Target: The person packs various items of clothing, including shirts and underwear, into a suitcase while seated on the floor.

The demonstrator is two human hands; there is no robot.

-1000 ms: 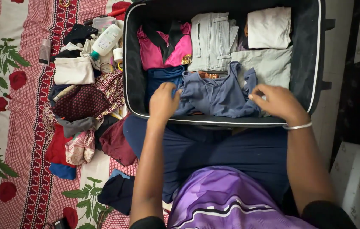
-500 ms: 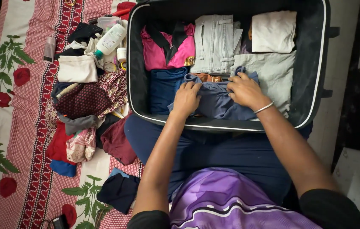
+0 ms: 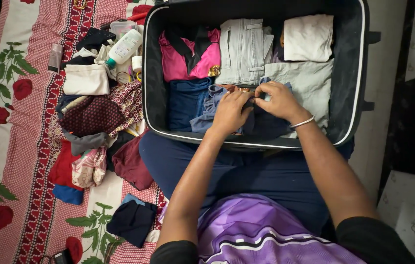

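Both the left hand (image 3: 230,111) and right hand (image 3: 280,101) had a closed grip on the blue-grey garment (image 3: 207,108), bunched low in the open suitcase (image 3: 154,105), below the folded jeans (image 3: 240,49).

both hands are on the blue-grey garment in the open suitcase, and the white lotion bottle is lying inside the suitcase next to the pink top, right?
Not quite. Both the left hand and right hand are on the blue-grey garment in the suitcase, but the head view shows the white lotion bottle lying outside it, on the pile of things on the bedsheet left of the case. The pink top is inside.
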